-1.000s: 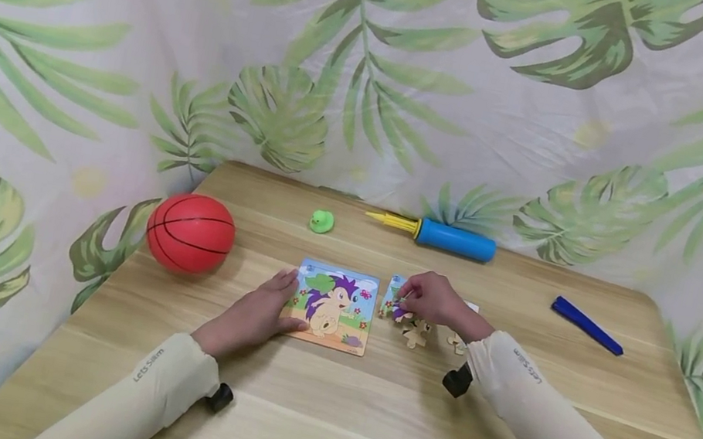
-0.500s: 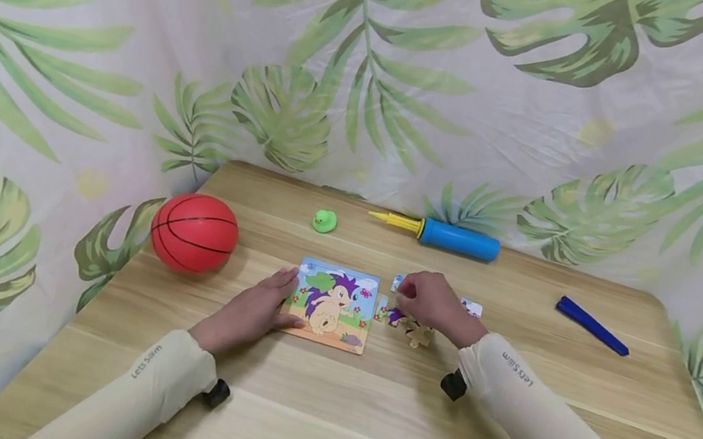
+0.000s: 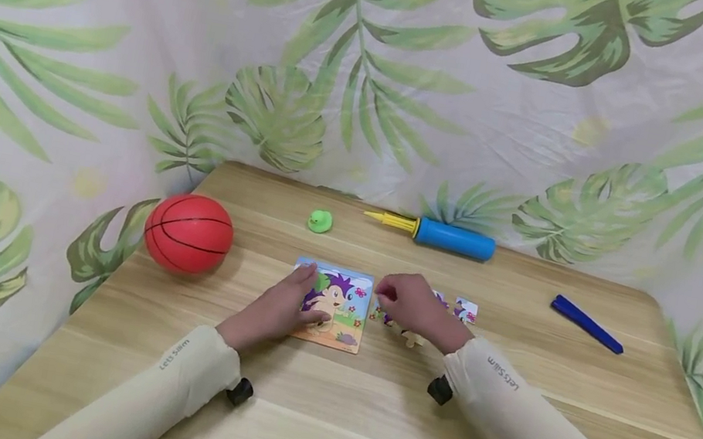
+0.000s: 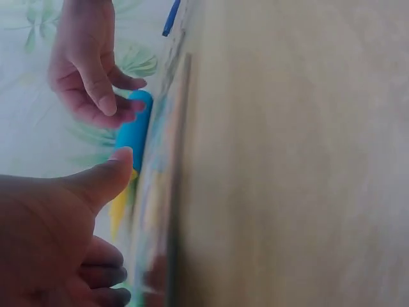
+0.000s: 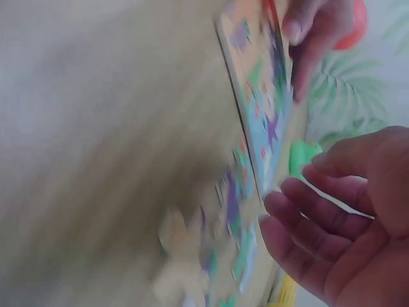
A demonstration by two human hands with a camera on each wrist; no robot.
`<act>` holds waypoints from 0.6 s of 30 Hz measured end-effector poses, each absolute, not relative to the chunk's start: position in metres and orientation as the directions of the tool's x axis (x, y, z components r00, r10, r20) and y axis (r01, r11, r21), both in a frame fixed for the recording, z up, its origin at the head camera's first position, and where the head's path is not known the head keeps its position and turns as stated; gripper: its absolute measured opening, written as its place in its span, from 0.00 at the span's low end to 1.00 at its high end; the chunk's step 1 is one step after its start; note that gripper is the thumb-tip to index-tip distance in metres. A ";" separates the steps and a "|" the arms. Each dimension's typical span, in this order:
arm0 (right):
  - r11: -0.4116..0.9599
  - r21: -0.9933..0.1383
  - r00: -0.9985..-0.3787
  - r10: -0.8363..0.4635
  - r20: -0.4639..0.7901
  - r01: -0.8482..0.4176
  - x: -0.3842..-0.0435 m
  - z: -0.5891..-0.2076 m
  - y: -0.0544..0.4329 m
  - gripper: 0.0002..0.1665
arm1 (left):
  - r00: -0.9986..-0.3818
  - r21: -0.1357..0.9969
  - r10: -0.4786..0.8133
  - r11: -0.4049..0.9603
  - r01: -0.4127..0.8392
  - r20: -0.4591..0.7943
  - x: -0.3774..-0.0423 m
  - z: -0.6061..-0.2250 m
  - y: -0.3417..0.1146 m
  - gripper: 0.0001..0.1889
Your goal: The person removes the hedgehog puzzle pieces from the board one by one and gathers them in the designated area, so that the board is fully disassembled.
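A square wooden jigsaw puzzle [image 3: 349, 323] with a purple-spined hedgehog picture lies flat on the table. My left hand [image 3: 279, 307] is over its left part, thumb and fingers spread apart, hiding some of the picture. Just right of the puzzle, my right hand [image 3: 413, 307] hovers above loose jigsaw pieces [image 3: 466, 309]. In the right wrist view its loosely bent fingers [image 5: 307, 211] have nothing between them. Several pieces [image 5: 233, 198] lie beside the puzzle's edge there, some printed side up and one bare-wood piece [image 5: 182, 256]. My right hand covers part of the pieces in the head view.
A red basketball [image 3: 189, 233] sits at the table's left edge. Behind the puzzle are a green rubber duck [image 3: 320, 222] and a blue hand pump [image 3: 455, 239] with a yellow nozzle. A dark blue stick-like object [image 3: 587, 324] lies at the right. A leaf-patterned curtain [image 3: 373, 98] hangs behind.
My left hand has slid right, further over the puzzle. My right hand has shifted left toward the puzzle's edge, its fingers loosening from the pieces and uncovering those at the right.
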State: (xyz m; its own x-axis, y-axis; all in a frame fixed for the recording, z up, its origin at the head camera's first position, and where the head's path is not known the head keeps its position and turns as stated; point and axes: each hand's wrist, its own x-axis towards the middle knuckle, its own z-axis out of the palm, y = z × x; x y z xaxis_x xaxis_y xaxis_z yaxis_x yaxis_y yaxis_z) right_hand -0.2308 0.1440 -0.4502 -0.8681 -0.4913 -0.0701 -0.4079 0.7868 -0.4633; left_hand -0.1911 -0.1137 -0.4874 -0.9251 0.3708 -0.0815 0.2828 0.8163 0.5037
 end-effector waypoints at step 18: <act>0.772 -0.250 -0.749 -0.632 -0.200 -0.585 -0.211 -0.463 0.101 0.25 | -0.908 0.457 0.414 0.821 0.343 -0.060 -0.190 -0.495 -0.115 0.46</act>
State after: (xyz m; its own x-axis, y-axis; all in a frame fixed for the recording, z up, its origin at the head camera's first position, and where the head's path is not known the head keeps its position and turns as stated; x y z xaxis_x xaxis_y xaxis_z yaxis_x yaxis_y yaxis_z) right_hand -0.2108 0.1013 -0.4628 -0.7488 -0.6320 -0.1997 -0.5848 0.7718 -0.2497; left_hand -0.1901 -0.1147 -0.4954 -0.9084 0.4136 -0.0603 0.3433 0.8206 0.4568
